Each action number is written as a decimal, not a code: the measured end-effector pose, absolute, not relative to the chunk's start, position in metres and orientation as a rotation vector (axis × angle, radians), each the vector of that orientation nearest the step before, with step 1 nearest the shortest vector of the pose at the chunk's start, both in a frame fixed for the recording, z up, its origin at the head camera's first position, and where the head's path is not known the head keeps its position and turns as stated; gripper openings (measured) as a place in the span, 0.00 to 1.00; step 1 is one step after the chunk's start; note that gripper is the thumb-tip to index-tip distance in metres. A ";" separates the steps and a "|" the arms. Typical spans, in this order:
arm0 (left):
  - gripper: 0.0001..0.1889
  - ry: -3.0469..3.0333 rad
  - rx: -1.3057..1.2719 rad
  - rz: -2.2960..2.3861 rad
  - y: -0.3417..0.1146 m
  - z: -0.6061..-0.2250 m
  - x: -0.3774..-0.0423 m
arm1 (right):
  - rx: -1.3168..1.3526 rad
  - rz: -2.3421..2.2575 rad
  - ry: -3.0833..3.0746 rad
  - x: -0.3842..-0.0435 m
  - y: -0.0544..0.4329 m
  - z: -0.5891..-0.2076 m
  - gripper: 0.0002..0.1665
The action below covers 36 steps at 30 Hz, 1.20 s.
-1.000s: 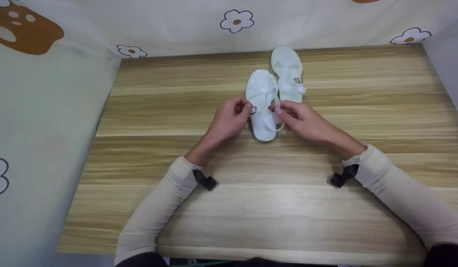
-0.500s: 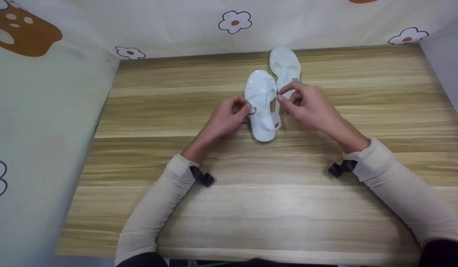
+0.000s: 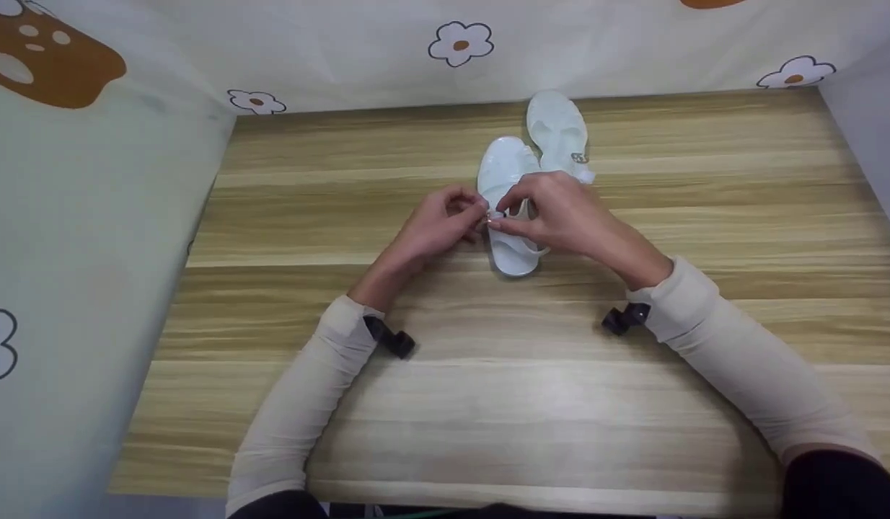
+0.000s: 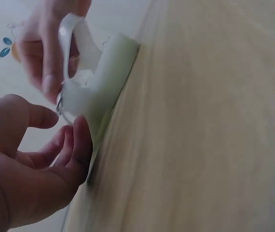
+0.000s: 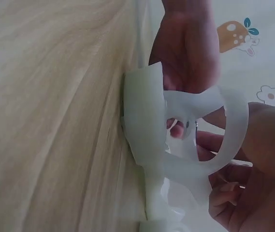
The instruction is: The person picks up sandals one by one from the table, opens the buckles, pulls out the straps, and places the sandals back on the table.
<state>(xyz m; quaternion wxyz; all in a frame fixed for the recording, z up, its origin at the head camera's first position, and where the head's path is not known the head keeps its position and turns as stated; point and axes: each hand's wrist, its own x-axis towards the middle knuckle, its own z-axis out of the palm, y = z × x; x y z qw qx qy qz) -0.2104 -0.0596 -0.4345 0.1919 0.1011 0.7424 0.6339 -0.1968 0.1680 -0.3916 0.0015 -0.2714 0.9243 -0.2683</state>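
Note:
A white jelly sandal [image 3: 516,261] lies toe away on the wooden table, its ankle strap [image 5: 236,125] looping above the heel. My left hand [image 3: 445,220], at the sandal's left side, pinches the small metal buckle [image 4: 59,102] between thumb and fingertips. From the right my right hand [image 3: 564,216] reaches across the sandal, pinching the strap's end at the buckle with thumb and forefinger. In the head view these fingers hide much of the buckle and the sandal's middle.
The matching white sandal [image 3: 558,119] lies just beyond, to the right, near the back wall, its own buckle [image 3: 579,158] showing. Flower-printed cloth [image 3: 358,58] covers the wall behind the wooden tabletop [image 3: 488,404].
My right hand let go of the strap's right side, rose toward the far sandal, then came left to the buckle. My left hand stayed at the buckle; the sandals kept their places.

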 end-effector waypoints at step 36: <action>0.15 2.011 0.457 1.845 -0.074 -0.441 -0.216 | -0.818 -1.232 2.715 -0.195 0.174 -0.405 0.11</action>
